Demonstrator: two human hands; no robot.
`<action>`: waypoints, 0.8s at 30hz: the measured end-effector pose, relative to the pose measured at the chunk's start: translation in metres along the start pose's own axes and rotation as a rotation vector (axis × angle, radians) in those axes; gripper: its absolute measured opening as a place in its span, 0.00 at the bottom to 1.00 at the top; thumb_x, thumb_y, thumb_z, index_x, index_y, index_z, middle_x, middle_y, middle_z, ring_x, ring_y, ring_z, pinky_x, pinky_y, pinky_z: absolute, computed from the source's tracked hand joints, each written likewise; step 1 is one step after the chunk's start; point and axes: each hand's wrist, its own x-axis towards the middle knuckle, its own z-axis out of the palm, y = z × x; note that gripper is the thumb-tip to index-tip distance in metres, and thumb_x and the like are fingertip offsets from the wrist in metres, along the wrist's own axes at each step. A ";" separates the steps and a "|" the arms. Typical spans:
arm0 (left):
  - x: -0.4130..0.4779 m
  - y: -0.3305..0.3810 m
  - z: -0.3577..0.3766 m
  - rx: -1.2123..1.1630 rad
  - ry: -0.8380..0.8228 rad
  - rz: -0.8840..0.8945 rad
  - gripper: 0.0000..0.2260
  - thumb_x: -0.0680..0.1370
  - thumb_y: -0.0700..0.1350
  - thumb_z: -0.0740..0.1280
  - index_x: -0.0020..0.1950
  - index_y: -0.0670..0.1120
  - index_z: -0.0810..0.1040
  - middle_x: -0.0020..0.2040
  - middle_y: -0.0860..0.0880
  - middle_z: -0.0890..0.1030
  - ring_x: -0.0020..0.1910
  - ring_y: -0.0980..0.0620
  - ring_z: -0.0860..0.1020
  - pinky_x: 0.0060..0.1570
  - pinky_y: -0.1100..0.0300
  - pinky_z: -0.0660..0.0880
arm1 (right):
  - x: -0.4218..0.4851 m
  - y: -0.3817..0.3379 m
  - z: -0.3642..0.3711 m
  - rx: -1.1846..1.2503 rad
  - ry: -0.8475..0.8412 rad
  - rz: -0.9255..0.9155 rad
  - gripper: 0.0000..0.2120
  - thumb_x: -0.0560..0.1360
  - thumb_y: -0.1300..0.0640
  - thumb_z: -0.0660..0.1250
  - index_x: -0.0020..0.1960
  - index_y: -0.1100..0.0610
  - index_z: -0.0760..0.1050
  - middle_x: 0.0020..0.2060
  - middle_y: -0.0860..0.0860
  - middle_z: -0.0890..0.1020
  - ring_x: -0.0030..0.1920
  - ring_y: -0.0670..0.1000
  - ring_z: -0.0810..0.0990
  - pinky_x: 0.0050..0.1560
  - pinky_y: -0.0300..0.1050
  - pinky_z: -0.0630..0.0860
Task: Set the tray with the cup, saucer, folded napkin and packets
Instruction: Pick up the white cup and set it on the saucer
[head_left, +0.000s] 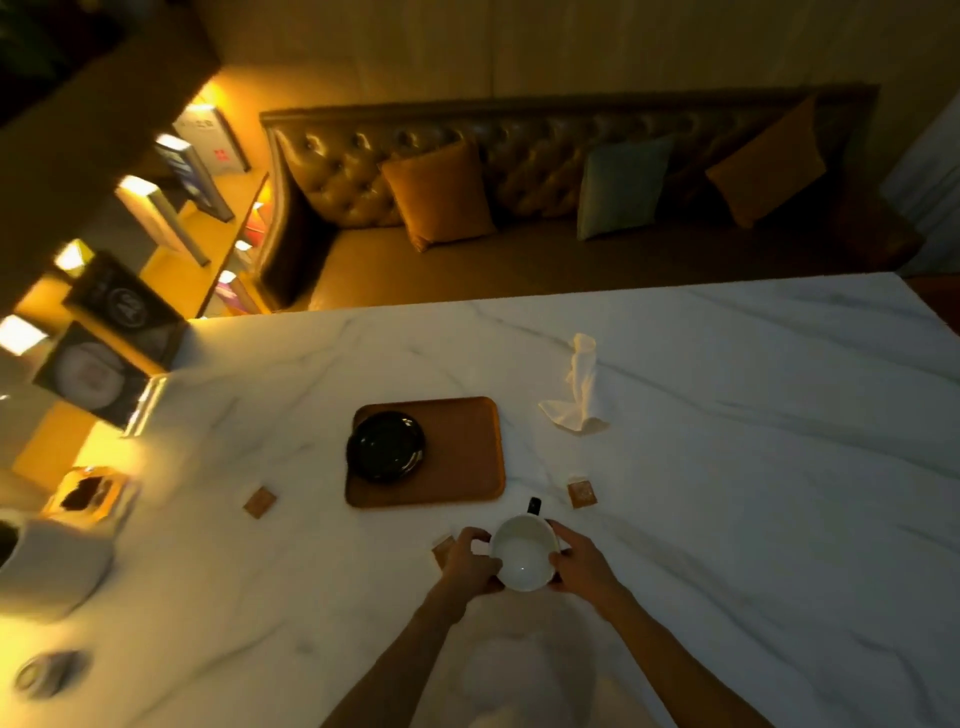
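The cup (523, 552) is clasped between the left hand (470, 558) and right hand (581, 561), near the tray (457, 467); each grip is pressed against its wall.

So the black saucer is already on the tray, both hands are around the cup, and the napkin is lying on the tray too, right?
Not quite. In the head view the napkin lies on the marble table, right of the tray, not on it. The saucer is on the tray, and the left hand and right hand hold the cup.

You see a dim, soft, amber-lit scene; lit shelves (171, 218) glare at far left, and edges bend.
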 end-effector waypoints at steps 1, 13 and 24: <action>-0.005 0.000 -0.012 -0.025 0.028 0.004 0.17 0.74 0.29 0.65 0.59 0.42 0.67 0.57 0.37 0.70 0.53 0.37 0.78 0.49 0.40 0.81 | 0.000 -0.009 0.009 -0.018 -0.022 -0.031 0.26 0.77 0.64 0.61 0.73 0.50 0.65 0.61 0.62 0.77 0.56 0.62 0.77 0.44 0.52 0.82; -0.055 -0.032 -0.136 -0.367 0.153 0.059 0.25 0.72 0.32 0.65 0.65 0.50 0.67 0.60 0.40 0.73 0.54 0.38 0.78 0.43 0.50 0.83 | -0.034 -0.074 0.128 0.236 -0.197 -0.206 0.18 0.78 0.55 0.65 0.67 0.53 0.72 0.51 0.50 0.81 0.50 0.54 0.82 0.44 0.44 0.82; -0.055 -0.021 -0.218 -0.352 0.016 0.117 0.29 0.74 0.31 0.67 0.73 0.47 0.65 0.61 0.41 0.74 0.55 0.40 0.79 0.47 0.51 0.83 | -0.044 -0.119 0.188 0.363 -0.216 -0.206 0.20 0.77 0.61 0.66 0.67 0.53 0.70 0.60 0.57 0.78 0.56 0.58 0.80 0.46 0.48 0.83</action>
